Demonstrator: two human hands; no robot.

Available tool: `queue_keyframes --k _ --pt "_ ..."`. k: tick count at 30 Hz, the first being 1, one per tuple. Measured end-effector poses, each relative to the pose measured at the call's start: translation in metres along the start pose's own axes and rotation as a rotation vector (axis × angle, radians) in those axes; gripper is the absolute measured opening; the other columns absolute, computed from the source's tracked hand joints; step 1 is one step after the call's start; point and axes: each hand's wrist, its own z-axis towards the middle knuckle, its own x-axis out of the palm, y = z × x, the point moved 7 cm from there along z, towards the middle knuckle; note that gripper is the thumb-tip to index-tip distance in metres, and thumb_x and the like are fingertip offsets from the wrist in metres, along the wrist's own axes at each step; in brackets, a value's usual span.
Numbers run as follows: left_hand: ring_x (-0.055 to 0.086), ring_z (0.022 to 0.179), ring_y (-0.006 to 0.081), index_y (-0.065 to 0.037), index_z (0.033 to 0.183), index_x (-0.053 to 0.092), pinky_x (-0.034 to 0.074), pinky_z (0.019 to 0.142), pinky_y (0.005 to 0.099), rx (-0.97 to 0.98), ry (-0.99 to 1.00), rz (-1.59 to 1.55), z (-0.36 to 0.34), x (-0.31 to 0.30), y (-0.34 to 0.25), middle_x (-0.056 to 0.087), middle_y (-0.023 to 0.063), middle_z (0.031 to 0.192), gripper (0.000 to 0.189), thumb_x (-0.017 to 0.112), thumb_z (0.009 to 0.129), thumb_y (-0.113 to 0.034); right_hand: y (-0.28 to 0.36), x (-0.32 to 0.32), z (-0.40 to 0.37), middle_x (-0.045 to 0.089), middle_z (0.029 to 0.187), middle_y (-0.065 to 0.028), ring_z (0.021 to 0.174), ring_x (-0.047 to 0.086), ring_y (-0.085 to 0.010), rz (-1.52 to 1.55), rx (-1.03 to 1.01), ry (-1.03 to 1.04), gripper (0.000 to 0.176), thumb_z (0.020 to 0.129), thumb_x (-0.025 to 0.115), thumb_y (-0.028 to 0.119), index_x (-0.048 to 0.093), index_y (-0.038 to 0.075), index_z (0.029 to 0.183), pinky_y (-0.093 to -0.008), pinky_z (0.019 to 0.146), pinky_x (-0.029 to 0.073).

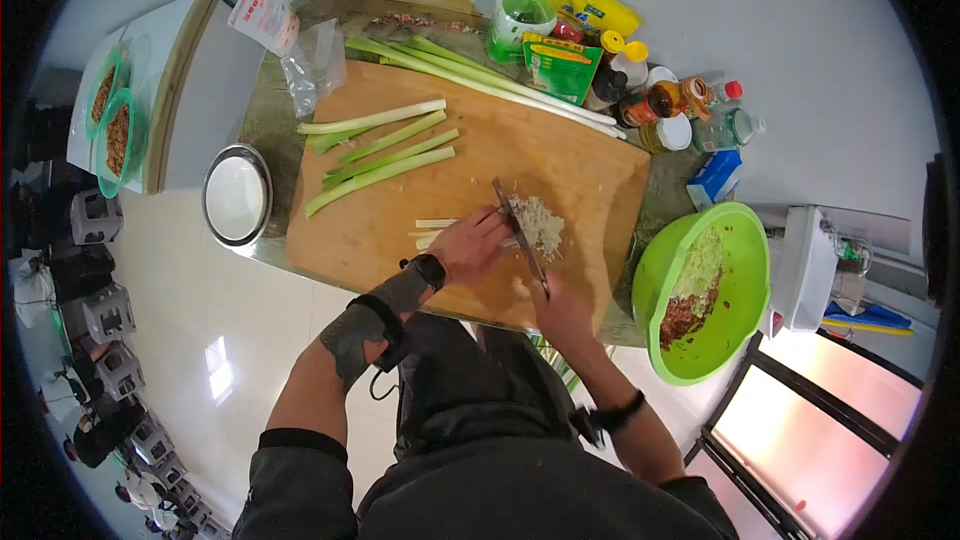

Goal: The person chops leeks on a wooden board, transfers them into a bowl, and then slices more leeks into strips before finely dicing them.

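Note:
My right hand [563,310] is closed around the handle of a kitchen knife [518,230], its blade upright on the wooden cutting board [350,240]. Just left of the blade, my left hand [474,245] presses down with bent fingers on thin white strips of green onion [432,224], whose ends stick out behind it. To the right of the knife lies a small heap of finely chopped green onion [540,228]. Several cut green onion stalks [385,166] rest at the board's upper left. Long whole green onions [500,85] stretch along its far edge.
A green basin [650,300] with ground meat and chopped greens stands right of the board. Seasoning bottles and a green packet [560,68] crowd the back right. At the left are a white bowl [237,199], a plastic bag [312,65] and green baskets [117,140] on a white cabinet.

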Motion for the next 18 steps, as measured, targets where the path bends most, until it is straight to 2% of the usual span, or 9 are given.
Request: queue_keyframes --k 2,4,7,10,13,16,18 --pt "0.055 0.127 0.0343 -0.008 0.119 0.063 0.048 0.107 0.0453 -0.011 0.017 -0.01 0.0 0.004 0.008 0.062 0.0119 0.127 0.031 0.068 0.089 -0.015 -0.004 0.01 0.013 0.071 0.091 -0.026 0.082 0.068 -0.049 0.007 0.04 0.03 0.04 0.107 0.055 0.043 0.066 0.007 0.12 -0.06 0.077 0.052" --pt "0.054 0.127 0.0336 -0.009 0.119 0.064 0.047 0.108 0.0459 -0.051 0.05 0.007 0.002 -0.008 0.005 0.062 0.0106 0.126 0.031 0.069 0.089 -0.017 0.006 -0.01 0.006 0.07 0.087 -0.0258 0.079 0.067 -0.0495 0.084 0.087 0.101 0.04 0.107 0.055 0.043 0.066 0.007 0.121 -0.0607 0.076 0.052" --pt "0.054 0.128 0.0327 -0.01 0.118 0.064 0.046 0.108 0.0467 -0.082 0.017 0.015 0.002 -0.008 0.004 0.062 0.0089 0.126 0.031 0.07 0.089 -0.018 0.013 -0.036 -0.019 0.071 0.087 -0.0268 0.077 0.068 -0.05 0.045 -0.166 -0.068 0.041 0.107 0.055 0.043 0.066 0.008 0.124 -0.0612 0.073 0.053" --pt "0.054 0.128 0.0322 -0.011 0.118 0.064 0.046 0.107 0.0467 -0.095 0.019 -0.008 -0.001 -0.006 0.002 0.062 0.0083 0.125 0.032 0.07 0.088 -0.019 -0.009 0.019 0.002 0.071 0.088 -0.0281 0.078 0.068 -0.0513 -0.021 0.082 -0.017 0.039 0.108 0.054 0.042 0.066 0.008 0.123 -0.0624 0.075 0.053" --pt "0.055 0.127 0.032 -0.01 0.117 0.064 0.046 0.105 0.0461 -0.084 0.025 0.001 0.001 -0.007 0.01 0.062 0.0082 0.123 0.031 0.07 0.088 -0.019 0.011 -0.005 0.004 0.072 0.091 -0.0295 0.082 0.069 -0.0522 -0.004 -0.018 0.003 0.043 0.108 0.053 0.042 0.064 0.007 0.129 -0.0626 0.077 0.053" --pt "0.055 0.125 0.0322 -0.01 0.115 0.064 0.047 0.103 0.0456 -0.086 0.006 -0.019 -0.003 -0.002 0.007 0.061 0.0085 0.121 0.03 0.071 0.087 -0.019 0.026 -0.044 -0.022 0.072 0.093 -0.0299 0.084 0.069 -0.0518 0.115 -0.024 0.102 0.045 0.108 0.052 0.043 0.062 0.007 0.133 -0.0626 0.077 0.053" --pt "0.055 0.124 0.0323 -0.01 0.114 0.063 0.047 0.103 0.0454 -0.087 -0.003 -0.024 -0.006 -0.002 0.005 0.061 0.0088 0.12 0.03 0.071 0.087 -0.019 0.003 0.0 -0.007 0.071 0.092 -0.0298 0.084 0.069 -0.051 0.075 0.068 0.099 0.045 0.108 0.052 0.044 0.062 0.006 0.132 -0.0617 0.077 0.053"
